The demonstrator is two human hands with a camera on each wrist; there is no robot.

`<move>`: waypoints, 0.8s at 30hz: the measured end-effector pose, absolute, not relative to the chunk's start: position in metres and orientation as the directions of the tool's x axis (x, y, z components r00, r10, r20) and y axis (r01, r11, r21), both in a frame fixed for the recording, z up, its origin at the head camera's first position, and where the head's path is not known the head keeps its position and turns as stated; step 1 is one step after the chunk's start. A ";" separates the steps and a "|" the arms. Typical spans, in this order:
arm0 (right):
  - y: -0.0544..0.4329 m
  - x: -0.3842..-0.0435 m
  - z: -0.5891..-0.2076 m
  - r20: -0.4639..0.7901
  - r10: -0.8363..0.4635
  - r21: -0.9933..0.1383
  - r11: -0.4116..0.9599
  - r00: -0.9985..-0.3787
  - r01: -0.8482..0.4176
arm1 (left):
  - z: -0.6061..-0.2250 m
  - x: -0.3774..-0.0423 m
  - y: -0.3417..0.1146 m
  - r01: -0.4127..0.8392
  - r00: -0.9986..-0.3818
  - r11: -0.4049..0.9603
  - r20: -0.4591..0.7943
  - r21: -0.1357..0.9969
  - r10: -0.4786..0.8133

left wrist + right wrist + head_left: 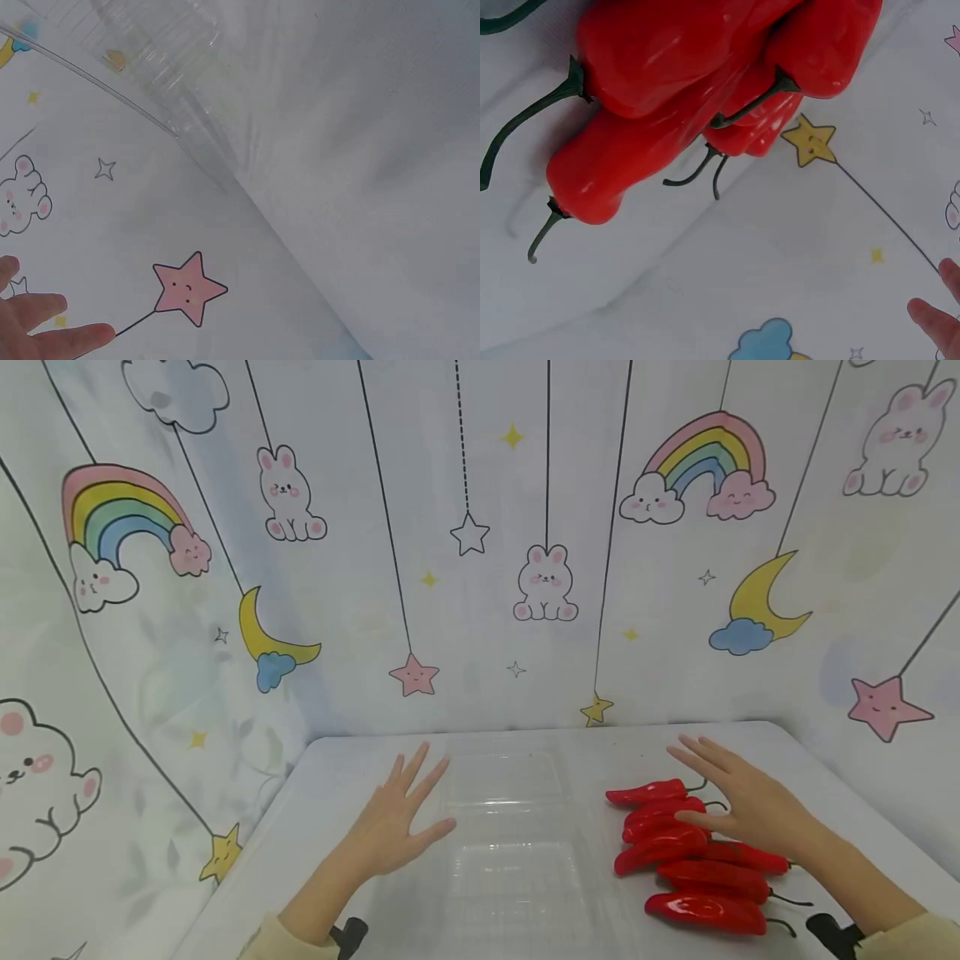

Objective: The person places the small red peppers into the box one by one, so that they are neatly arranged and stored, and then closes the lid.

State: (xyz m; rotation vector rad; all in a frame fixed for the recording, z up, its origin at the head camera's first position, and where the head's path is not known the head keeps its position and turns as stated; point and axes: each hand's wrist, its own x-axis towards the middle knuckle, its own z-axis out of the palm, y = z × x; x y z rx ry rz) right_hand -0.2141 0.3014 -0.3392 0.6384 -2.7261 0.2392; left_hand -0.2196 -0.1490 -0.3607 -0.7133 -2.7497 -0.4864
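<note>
Several shiny red peppers (pixel 705 912) with green stems lie in a loose row on the right of the white table. My right hand (pixel 757 797) is over the far peppers, fingers spread, holding nothing. In the right wrist view, the peppers (pixel 660 52) fill the upper left, with fingertips (pixel 934 322) at the right edge. A clear plastic container (pixel 517 893) with raised rims sits mid-table. To its left is my left hand (pixel 393 827), fingers spread and gripping nothing. The left wrist view shows the container (pixel 165 52) at the top and left fingers (pixel 75 341) at the lower left.
A white cloth wall (pixel 345 568) printed with bunnies, rainbows, moons and stars stands behind and beside the table (pixel 337 777). Dark wrist straps (pixel 351 935) show at both cuffs.
</note>
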 end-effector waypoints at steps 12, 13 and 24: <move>0.309 -0.212 -0.353 0.346 -0.371 -0.121 0.893 -0.862 -0.433 | -0.376 -0.211 -0.151 0.438 -0.899 0.781 0.247 0.446 0.363; 0.309 -0.211 -0.354 0.345 -0.371 -0.126 0.892 -0.862 -0.434 | -0.377 -0.210 -0.151 0.431 -0.902 0.774 0.240 0.463 0.359; 0.314 -0.211 -0.366 0.353 -0.371 -0.145 0.885 -0.859 -0.442 | -0.388 -0.206 -0.150 0.410 -0.911 0.709 0.217 0.574 0.351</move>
